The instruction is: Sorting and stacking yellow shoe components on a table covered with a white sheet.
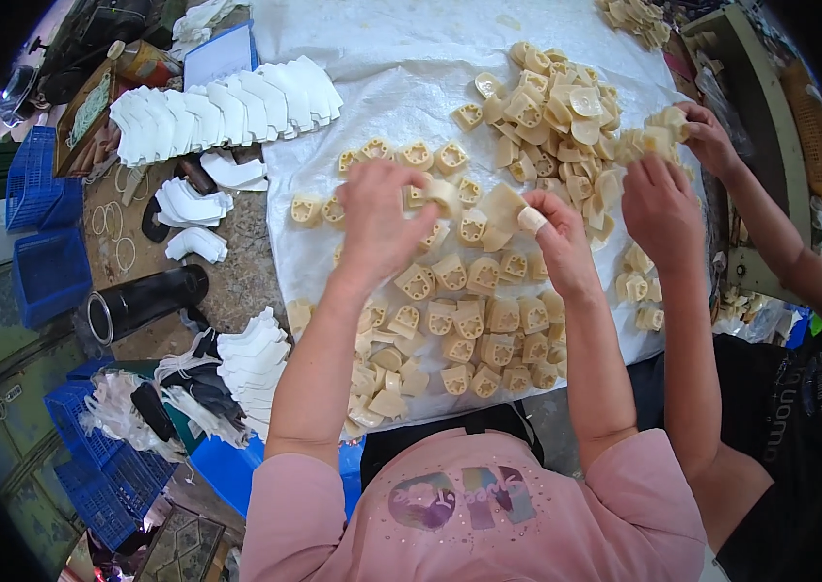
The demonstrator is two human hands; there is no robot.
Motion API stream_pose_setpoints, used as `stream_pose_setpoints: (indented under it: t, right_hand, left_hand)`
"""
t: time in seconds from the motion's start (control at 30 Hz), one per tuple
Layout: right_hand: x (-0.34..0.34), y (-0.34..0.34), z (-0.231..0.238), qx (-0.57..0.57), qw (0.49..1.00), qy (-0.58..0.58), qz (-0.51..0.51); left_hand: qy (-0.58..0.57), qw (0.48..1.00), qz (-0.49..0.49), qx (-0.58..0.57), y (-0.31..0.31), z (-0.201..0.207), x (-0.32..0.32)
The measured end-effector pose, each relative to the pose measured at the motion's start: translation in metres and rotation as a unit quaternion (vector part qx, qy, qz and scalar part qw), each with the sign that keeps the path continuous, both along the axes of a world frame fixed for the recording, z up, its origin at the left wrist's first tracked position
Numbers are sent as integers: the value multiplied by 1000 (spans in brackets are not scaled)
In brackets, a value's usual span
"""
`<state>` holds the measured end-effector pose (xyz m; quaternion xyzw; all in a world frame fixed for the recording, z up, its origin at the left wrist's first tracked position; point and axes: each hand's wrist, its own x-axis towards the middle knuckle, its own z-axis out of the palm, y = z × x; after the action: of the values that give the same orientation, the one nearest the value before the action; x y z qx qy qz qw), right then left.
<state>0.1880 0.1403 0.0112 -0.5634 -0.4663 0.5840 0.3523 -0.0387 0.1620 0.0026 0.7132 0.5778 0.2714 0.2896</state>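
My left hand [377, 218] is over the rows, its thumb and forefinger closed around a small cream moulded piece [444, 197]. To its right, my right hand [564, 247] pinches a flat, curved cream piece [505, 208]; a white wrap [531, 220] covers one fingertip. The two held pieces are apart. Below and around my hands, cup-shaped cream pieces [503, 315] with flower-like openings are set in rows on a white sheet [382, 58]. Part of the rows is hidden under my hands.
A loose heap of cream pieces [566, 112] lies beyond my right hand. At the right, a co-worker's hands [663, 209] hold similar pieces. White curved pieces [226, 107] stand stacked at the far left, near blue baskets [47, 276] and a black cylinder [149, 303].
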Motion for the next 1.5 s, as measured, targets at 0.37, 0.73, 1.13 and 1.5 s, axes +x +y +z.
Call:
stream_pose_setpoints:
  t: [0.37,0.73,1.13,1.5]
  right_hand:
    - [-19,-3,-5,7,998,22,-60]
    - [-13,-10,-5,-21,994,49,-98]
    - [-43,-21,-11,-49,968,162,-183]
    - [-67,6,-2,-90,985,144,-28]
  left_hand:
    - [265,927,229,-132,-8,-39,-129]
    - [214,943,225,118,-21,-40,-108]
    - [-31,994,40,101,-50,-6,23]
    - [-55,991,92,75,-41,-9,-9]
